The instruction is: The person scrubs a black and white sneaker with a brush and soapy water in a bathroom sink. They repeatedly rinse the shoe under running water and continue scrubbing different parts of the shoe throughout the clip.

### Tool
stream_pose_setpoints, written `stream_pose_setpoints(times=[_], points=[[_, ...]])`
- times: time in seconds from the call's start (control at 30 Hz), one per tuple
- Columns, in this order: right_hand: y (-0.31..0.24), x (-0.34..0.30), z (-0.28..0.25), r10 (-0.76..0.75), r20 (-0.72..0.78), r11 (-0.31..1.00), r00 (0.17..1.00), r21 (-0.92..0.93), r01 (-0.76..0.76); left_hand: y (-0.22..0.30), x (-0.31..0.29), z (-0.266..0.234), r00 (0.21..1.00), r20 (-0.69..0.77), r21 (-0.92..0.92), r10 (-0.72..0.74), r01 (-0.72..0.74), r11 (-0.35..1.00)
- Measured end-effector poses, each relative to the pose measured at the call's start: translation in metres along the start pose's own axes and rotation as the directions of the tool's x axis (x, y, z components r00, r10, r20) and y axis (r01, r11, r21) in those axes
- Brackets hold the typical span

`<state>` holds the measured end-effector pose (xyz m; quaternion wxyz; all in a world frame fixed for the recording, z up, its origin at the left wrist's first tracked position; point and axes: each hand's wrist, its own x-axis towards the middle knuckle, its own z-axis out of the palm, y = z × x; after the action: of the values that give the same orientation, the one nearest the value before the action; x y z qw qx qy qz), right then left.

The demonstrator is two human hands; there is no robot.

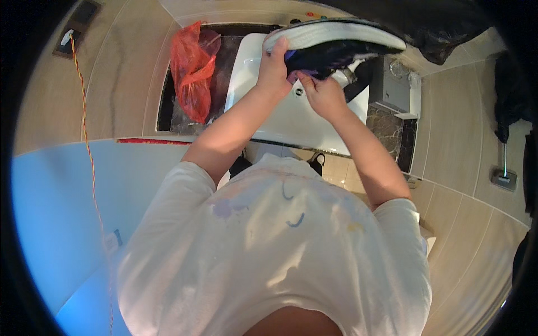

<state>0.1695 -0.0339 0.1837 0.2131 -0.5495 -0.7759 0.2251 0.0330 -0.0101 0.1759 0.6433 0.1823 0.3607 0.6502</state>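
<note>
While both hands hold a dark sneaker [336, 42] sole-up above the white washbasin [280, 120] | left hand [274, 70] clamped on the sole's edge | right hand [320, 92] gripping the upper beneath | red plastic bag [193, 70] left of the hands | best kept steady directly over the basin.

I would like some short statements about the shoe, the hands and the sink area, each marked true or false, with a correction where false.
1. Both hands hold the shoe above the white sink. True.
2. The shoe's sole is black. False: the sole is white; the upper is dark with purple.
3. A red plastic bag lies to the left of the sink. True.
4. The left hand rests flat on the counter. False: it is raised, gripping the sole end of the shoe.
5. The right hand is at the shoe's dark upper. True.
</note>
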Motion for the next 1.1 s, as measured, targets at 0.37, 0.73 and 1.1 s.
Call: stream_pose_setpoints(times=[0.37,0.73,1.1], points=[[0.014,-0.001,0.003,-0.08,-0.158,0.958,0.984,0.26,0.12,-0.002,-0.009,0.005,0.959,0.2,0.057,0.2,-0.215,0.975],[0.012,-0.029,-0.007,-0.051,0.036,0.982,0.998,-0.179,0.057,-0.001,0.005,-0.006,0.997,0.057,-0.006,0.055,-0.055,0.998],[0.057,-0.055,0.01,0.35,0.023,0.707,0.937,0.649,-0.28,0.014,0.004,-0.016,0.972,0.137,-0.201,-0.19,0.215,0.956]])
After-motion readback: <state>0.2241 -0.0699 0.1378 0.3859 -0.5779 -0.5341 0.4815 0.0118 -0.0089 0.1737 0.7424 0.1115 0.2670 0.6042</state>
